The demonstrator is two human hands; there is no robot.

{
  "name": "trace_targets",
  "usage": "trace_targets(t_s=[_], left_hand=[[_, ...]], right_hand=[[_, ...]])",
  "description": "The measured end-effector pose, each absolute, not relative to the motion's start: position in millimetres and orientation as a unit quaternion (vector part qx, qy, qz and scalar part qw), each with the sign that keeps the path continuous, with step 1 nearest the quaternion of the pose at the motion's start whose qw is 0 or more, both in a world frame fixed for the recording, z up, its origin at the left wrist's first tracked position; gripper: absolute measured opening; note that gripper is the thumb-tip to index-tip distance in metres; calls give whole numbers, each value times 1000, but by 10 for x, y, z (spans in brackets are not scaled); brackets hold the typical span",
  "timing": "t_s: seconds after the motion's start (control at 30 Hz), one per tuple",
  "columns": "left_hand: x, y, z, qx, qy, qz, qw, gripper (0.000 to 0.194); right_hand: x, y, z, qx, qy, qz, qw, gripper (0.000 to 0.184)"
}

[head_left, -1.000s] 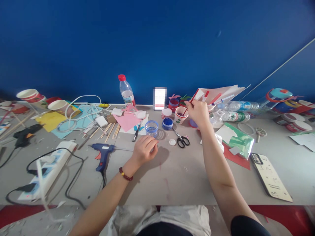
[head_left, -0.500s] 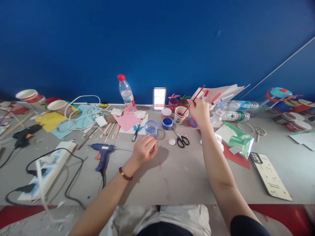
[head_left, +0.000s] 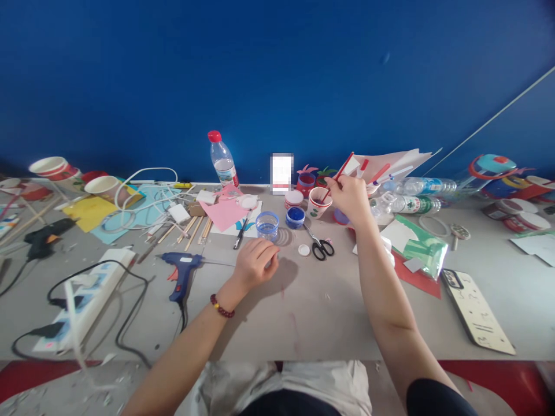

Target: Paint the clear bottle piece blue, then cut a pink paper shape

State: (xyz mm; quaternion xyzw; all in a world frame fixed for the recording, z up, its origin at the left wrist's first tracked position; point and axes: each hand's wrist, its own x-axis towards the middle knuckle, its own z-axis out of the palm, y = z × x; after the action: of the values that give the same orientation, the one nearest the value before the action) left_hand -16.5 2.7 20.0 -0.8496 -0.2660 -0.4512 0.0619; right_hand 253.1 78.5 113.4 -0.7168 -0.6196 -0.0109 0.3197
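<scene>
My right hand (head_left: pixel 348 195) pinches a slim red paintbrush (head_left: pixel 346 165) whose lower end is hidden inside a paper cup (head_left: pixel 319 207) with a red rim and dark liquid in it. Resting on the table, my left hand (head_left: pixel 255 261) is loosely curled, and nothing shows in its fingers. Just beyond it is a clear plastic cup with a blue rim (head_left: pixel 267 226). Between the two cups sits an open jar of blue paint (head_left: pixel 295 217). Black-handled scissors (head_left: pixel 323 249) lie in front of the paper cup, beside a small white cap (head_left: pixel 304 250).
To the left are a blue glue gun (head_left: pixel 182 269), a power strip (head_left: pixel 89 303) with cables, and pink paper (head_left: pixel 221 214). A red-capped bottle (head_left: pixel 224 164) stands near the wall. On the right lie a phone (head_left: pixel 479 312), green-printed packaging (head_left: pixel 427 254) and plastic bottles (head_left: pixel 414 204).
My right hand has shifted slightly left and down along the paintbrush, which now tilts more. My left hand stays in place.
</scene>
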Motion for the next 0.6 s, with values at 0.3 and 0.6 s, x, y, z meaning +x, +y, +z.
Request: trace_targets(t_s=[0.3,0.6], left_hand=[[-160,28,189,-852,-265,-447,65,11],[-169,28,192,-852,-267,-447,60,12]], right_hand=[[2598,848,1050,-730,-593,-35,337,41],[2576,828,1087,-760,-576,-68,292,35]])
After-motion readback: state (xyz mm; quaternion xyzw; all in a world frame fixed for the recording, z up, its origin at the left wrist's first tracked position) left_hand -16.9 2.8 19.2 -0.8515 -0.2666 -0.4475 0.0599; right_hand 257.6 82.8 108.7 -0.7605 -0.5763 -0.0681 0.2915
